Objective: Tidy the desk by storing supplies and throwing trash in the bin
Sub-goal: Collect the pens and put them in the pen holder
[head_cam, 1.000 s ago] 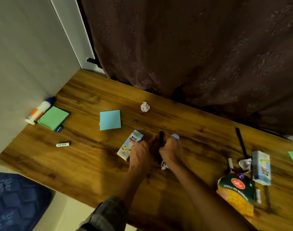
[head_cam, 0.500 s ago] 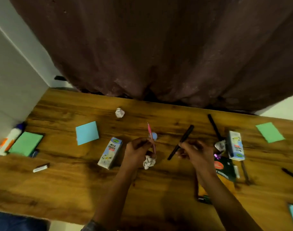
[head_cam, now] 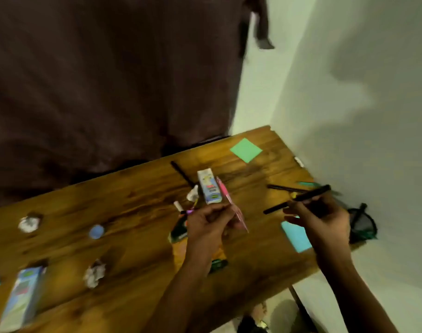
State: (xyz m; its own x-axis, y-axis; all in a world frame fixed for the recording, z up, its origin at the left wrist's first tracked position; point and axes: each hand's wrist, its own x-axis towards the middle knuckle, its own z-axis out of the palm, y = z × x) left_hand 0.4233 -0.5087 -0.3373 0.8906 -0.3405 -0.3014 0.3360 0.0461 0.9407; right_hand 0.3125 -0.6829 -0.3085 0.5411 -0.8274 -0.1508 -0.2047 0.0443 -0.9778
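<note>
Both hands were above the wooden table (head_cam: 133, 207): left hand (head_cam: 210, 227) pinched a pink pen (head_cam: 225, 195), right hand (head_cam: 323, 219) gripped a black pen (head_cam: 311, 197). Milk carton (head_cam: 208, 188) lay just behind the left hand, label too blurred to read. Second carton (head_cam: 20, 296) near the left edge, also unreadable. Crumpled paper (head_cam: 93, 275) and green sticky note (head_cam: 246, 150) on the table.

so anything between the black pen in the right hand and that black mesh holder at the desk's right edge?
Nothing visible. The right hand grips the black pen above the wooden desk, and the black mesh holder sits just right of that hand, a dark pen already standing in it.
</note>
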